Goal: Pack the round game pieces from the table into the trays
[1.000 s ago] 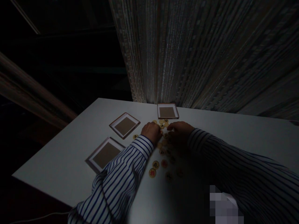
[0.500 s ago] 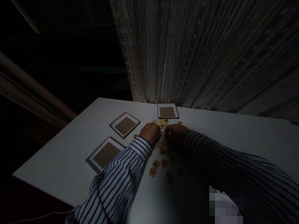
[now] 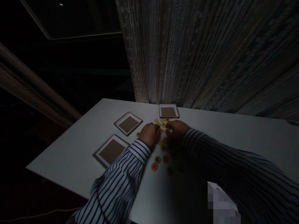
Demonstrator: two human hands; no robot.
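Round wooden Chinese chess pieces point(image 3: 157, 159), marked with red or black characters, lie scattered on a white table point(image 3: 144, 199). Among the far pieces, my left hand point(image 3: 149, 133) is low over the table with its fingers curled inward. Facing it from the other side of a red-marked piece point(image 3: 162, 131), my right hand point(image 3: 177, 129) has its thumb and fingertips drawn together. Whatever either hand holds is too dark and small to make out. Several more pieces, such as a red one point(image 3: 154, 167), lie nearer to me, partly in the right arm's shadow.
Three shallow framed trays stand around the pieces: one at the back point(image 3: 169, 111), one at the left point(image 3: 128, 123) and one nearer point(image 3: 112, 151), partly behind my left sleeve. A string curtain point(image 3: 163, 62) hangs beyond the table's far edge. A cable point(image 3: 53, 211) runs at lower left.
The view has shifted slightly, so the table and trays sit a little to the right. My right hand has moved a little relative to the pieces, and its curled fingers show more clearly.
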